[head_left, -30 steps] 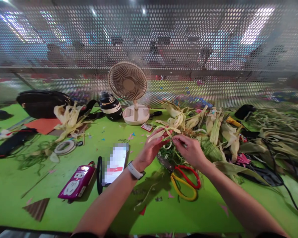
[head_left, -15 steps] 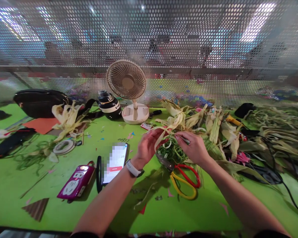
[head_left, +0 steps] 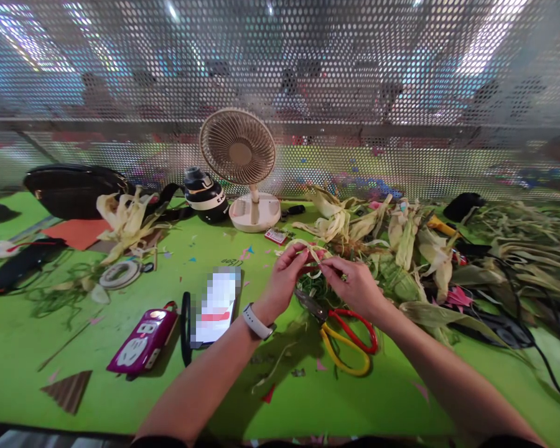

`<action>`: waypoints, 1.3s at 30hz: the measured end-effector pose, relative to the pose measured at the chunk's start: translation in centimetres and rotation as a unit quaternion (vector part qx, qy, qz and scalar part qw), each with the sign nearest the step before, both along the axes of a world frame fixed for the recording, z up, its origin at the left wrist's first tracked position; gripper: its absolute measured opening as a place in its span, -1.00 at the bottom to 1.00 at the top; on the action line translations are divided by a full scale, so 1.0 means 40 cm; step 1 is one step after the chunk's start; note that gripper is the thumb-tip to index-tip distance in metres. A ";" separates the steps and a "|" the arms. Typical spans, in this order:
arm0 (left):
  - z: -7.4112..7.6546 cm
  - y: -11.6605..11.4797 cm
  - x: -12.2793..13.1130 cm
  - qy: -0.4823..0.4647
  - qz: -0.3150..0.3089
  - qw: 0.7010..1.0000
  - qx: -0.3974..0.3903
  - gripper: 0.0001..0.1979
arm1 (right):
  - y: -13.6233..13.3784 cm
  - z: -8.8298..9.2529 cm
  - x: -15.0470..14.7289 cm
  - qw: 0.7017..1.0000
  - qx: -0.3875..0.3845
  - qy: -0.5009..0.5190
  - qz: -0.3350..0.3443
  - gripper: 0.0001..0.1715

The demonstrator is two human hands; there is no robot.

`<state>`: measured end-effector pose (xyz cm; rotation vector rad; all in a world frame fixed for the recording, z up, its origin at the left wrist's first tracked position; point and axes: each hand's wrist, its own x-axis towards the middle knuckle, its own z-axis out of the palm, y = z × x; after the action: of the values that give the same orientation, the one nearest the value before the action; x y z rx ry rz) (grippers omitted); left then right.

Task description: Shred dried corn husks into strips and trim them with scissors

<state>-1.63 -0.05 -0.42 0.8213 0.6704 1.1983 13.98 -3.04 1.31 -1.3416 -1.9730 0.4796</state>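
The left hand (head_left: 287,275) and right hand (head_left: 355,284) both pinch a thin, pale-yellow, curling husk strip (head_left: 312,251); it bridges their fingertips, slanting down toward the right; neither hand is clearly nearer.

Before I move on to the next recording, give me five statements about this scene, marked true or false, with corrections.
1. The left hand and right hand meet at a pale strip. True.
2. The scissors have two blue handles. False: the scissors have one red and one yellow handle.
3. The fan stands to the right of the bottle. True.
4. The watch is on the right wrist. False: the watch is on the left wrist.
5. The phone lies on the table. True.
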 end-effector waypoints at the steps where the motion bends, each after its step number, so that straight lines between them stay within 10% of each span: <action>1: 0.000 -0.003 0.004 -0.010 0.002 1.000 -0.010 -0.82 | 0.000 -0.001 -0.001 1.000 -0.003 0.000 -0.001 -0.76; 15: -0.013 0.006 0.006 -0.089 -0.008 0.990 -0.106 -0.74 | -0.006 0.000 -0.016 0.969 -0.078 0.233 -0.039 -0.81; 25: -0.019 -0.022 0.032 0.079 0.045 0.996 -0.002 -0.82 | -0.011 -0.049 -0.037 1.000 0.000 -0.008 -0.008 -0.81; 39: -0.004 -0.021 0.028 0.089 -0.002 0.996 0.006 -0.66 | 0.007 0.010 0.016 0.990 0.096 -0.006 -0.102 -0.65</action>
<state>-0.50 -0.90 -0.59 0.9475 0.8070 1.1352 14.63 -2.76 1.69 -1.4064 -1.8153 0.1796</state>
